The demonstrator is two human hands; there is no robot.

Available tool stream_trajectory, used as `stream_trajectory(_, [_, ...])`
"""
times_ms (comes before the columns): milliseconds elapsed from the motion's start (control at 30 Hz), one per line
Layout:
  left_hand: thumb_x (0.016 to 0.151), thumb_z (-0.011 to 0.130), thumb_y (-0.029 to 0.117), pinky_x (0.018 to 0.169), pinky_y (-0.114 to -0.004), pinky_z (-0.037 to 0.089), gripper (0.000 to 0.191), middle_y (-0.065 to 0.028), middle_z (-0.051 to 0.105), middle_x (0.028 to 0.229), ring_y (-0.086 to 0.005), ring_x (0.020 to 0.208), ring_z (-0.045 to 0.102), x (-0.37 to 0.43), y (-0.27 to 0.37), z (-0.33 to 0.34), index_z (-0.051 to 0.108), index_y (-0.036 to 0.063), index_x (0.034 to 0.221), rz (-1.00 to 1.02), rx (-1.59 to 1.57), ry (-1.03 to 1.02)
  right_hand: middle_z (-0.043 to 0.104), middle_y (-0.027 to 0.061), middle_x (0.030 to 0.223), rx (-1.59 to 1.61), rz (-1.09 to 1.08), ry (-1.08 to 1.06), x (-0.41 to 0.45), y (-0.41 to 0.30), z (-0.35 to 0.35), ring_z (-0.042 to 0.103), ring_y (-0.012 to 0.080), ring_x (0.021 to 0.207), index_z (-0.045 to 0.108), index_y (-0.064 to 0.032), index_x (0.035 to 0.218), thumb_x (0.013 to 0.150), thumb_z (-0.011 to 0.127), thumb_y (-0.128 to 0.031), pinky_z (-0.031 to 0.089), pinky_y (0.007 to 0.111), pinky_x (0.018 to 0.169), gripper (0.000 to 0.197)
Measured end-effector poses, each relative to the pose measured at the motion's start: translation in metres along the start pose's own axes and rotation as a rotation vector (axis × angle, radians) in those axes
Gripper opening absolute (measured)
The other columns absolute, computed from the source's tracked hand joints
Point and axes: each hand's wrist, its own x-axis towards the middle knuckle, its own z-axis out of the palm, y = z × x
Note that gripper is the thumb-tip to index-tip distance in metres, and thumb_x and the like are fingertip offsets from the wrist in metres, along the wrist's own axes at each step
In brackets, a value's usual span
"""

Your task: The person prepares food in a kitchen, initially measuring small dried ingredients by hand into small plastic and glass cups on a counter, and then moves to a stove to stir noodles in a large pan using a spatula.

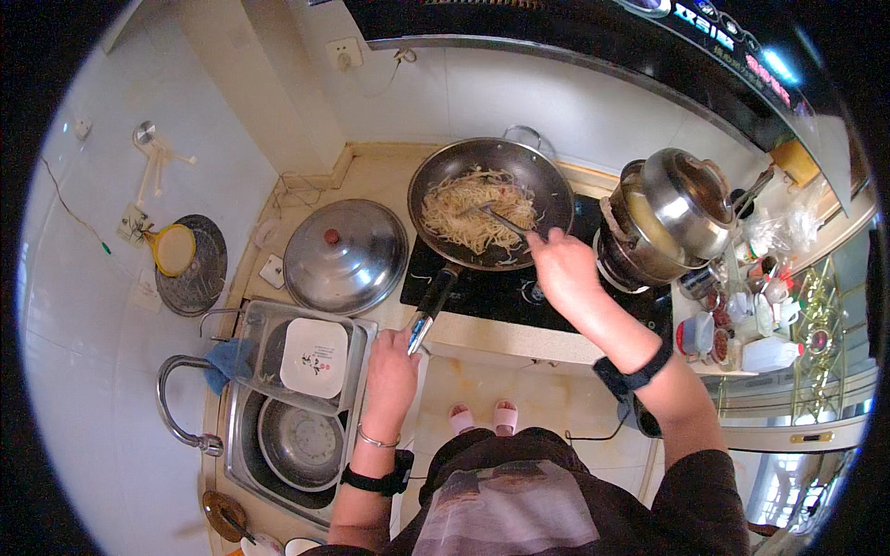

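Observation:
A dark wok (553,187) stands at the back left of the black glass hob (487,299). Pale, thin strands of food (459,215) lie heaped in it; noodles or bean sprouts, I cannot tell which. My left hand (391,372) grips the end of the wok's long black and metal handle (434,302). In my right hand (564,267) is a metal spatula (511,224), angled down over the wok's near right side. Its blade rests among the strands. Left of the wok a domed metal lid (345,260) with a reddish knob lies on the counter.
A pot (633,229) with a tilted metal lid (685,194) stands to the right. Jars and bottles (768,354) crowd the right counter. At left, a clear plastic basin (261,347) holding a white dish (316,356) sits over the sink (240,445). A range hood (556,52) overhangs the hob.

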Motion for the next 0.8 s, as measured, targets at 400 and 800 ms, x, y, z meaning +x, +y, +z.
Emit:
stream_trajectory(400, [0.072,0.067,0.004,0.080,-0.044,0.043,0.042,-0.0168,0.050,0.099,-0.0362,0.093,0.050,-0.003,0.000,-0.002,0.052,0.0032,0.111,-0.038,-0.043,0.016,0.054,0.0096,0.069,0.029,0.014,0.021,-0.049,0.039,-0.040,0.059,0.0250,0.058,0.068,-0.0145,0.094,0.074,0.061,-0.012,0.047,0.035,0.050,0.022])
stream_trajectory(800, [0.072,0.067,0.003,0.077,-0.044,0.043,0.039,-0.0174,0.051,0.098,-0.0369,0.090,0.051,-0.003,0.003,-0.003,0.052,0.0013,0.108,-0.009,-0.039,0.045,0.059,0.0129,0.078,0.142,0.239,0.057,-0.001,0.054,-0.003,0.062,0.0309,0.069,0.064,-0.0125,0.102,0.082,0.060,-0.021,0.050,0.042,0.057,0.022])
